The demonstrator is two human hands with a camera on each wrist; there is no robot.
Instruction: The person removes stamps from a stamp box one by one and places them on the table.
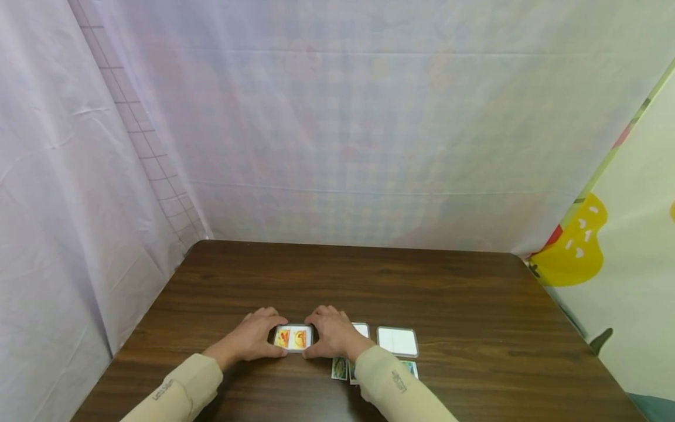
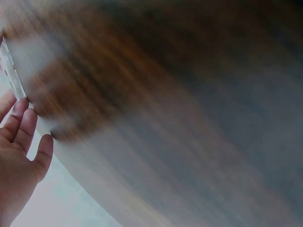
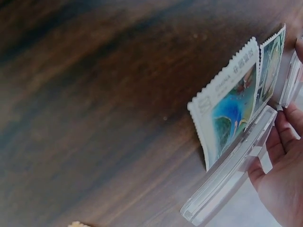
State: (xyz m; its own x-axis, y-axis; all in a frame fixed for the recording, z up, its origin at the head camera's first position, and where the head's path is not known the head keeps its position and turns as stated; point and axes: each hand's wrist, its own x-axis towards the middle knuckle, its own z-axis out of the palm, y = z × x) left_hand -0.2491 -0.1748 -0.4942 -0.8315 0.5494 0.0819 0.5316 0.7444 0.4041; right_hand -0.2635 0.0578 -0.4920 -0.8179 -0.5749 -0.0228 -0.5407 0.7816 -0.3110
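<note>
A small clear stamp case [image 1: 293, 338] with two orange-and-yellow stamps on white backing lies between both hands near the table's front. My left hand [image 1: 258, 334] grips its left end, thumb at the near corner and forefinger at the far one. Mirroring it, my right hand [image 1: 331, 333] grips the right end. In the left wrist view the case [image 2: 13, 71] shows edge-on at the fingertips. Close by the right hand in its wrist view are another clear case [image 3: 227, 168] and a perforated stamp [image 3: 232, 106] with a blue picture.
Right of the hands lies a clear case with white backing [image 1: 398, 341]; a similar case [image 1: 361, 329] is partly hidden by the right hand. Loose stamps [image 1: 340, 368] lie nearer the front, partly under the right sleeve. Pale curtains surround the dark wooden table [image 1: 448, 293].
</note>
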